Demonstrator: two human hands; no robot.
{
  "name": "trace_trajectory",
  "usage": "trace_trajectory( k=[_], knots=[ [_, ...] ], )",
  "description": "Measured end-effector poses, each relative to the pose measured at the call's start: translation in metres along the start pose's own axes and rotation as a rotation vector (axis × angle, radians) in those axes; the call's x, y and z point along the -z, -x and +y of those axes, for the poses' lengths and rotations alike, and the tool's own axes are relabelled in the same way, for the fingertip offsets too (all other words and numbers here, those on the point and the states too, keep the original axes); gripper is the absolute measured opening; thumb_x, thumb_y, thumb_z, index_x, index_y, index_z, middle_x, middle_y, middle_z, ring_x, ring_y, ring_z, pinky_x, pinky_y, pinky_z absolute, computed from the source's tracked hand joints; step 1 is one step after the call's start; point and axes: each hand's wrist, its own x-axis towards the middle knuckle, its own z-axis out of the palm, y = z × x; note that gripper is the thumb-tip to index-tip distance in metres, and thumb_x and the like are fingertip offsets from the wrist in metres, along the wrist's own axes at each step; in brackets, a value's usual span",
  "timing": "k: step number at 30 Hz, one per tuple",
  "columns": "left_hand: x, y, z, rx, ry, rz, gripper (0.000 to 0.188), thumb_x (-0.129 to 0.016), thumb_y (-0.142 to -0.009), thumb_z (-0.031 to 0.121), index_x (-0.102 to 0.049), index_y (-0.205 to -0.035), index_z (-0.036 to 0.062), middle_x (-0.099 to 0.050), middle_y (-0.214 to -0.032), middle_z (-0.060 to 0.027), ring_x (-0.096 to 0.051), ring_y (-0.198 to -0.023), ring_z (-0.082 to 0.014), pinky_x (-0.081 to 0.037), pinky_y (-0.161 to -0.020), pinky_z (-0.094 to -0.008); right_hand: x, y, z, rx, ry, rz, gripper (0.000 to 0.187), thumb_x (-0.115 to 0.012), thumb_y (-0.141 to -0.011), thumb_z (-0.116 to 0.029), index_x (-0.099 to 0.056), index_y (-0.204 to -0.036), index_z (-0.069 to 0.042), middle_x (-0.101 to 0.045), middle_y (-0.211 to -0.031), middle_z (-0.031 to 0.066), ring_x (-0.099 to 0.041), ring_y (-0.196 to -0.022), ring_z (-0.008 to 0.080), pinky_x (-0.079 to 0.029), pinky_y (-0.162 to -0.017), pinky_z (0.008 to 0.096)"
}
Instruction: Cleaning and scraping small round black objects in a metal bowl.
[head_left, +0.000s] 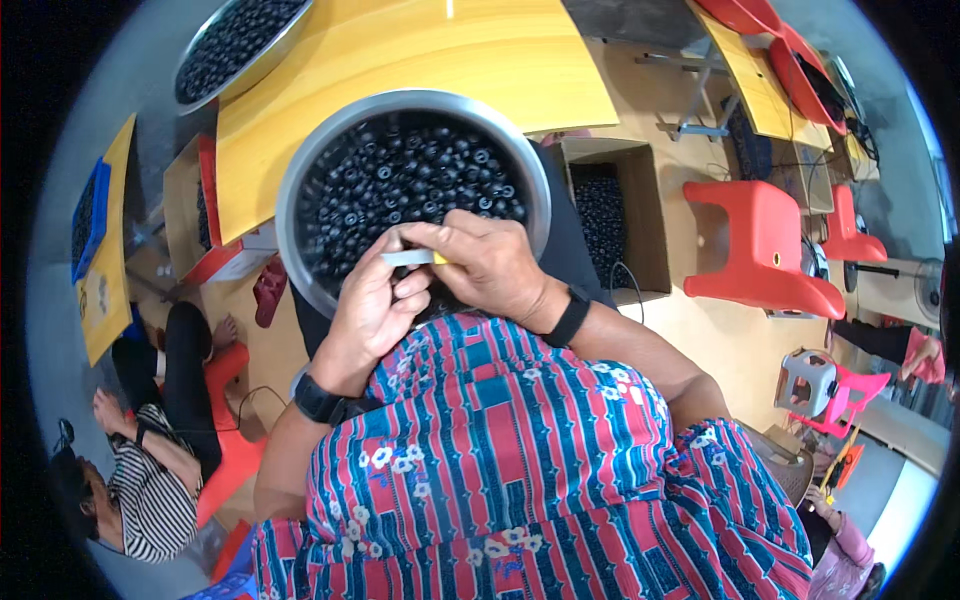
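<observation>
Good handling here likely means keeping the flat grey tool steady, fingertips off its edge, and working above the steel bowl so any dropped black parts land back among those filling it. The 2 hands meet over the bowl's near side: the right hand is curled closed on the tool's yellow right end; the left hand is half curled at its left end, though whether it pinches 1 part I cannot tell.

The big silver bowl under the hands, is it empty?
No, the bowl holds lots of small black pieces.
</observation>
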Motion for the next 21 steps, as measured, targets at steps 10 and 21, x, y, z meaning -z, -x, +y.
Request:
trace_trajectory(
  k=[10,21],
  knots=[
    [0.010,0.001,0.006,0.067,-0.066,0.071,0.013,-0.046,-0.103,0.024,-0.054,-0.109,0.0150,-0.047,-0.086,0.0036,-0.041,-0.062,-0.0051,-0.032,-0.051,-0.0168,-0.006,0.005,-0.001,-0.152,-0.088,-0.091,0.049,-0.065,-0.077,-0.004,-0.061,-0.126,-0.010,-0.059,-0.079,0.0108,-0.063,-0.073,0.0286,-0.053,-0.064,0.0365],
    [-0.087,-0.014,0.037,0.119,-0.457,-0.198,0.020,-0.043,-0.105,0.024,-0.051,-0.110,0.0056,-0.047,-0.086,-0.0007,-0.039,-0.061,-0.0037,-0.029,-0.047,-0.0151,-0.014,0.001,0.015,-0.496,-0.726,0.191,0.037,-0.064,-0.087,-0.007,-0.058,-0.123,0.000,-0.067,-0.104,0.0121,-0.065,-0.095,0.0237,-0.050,-0.091,0.0326]
  ],
)
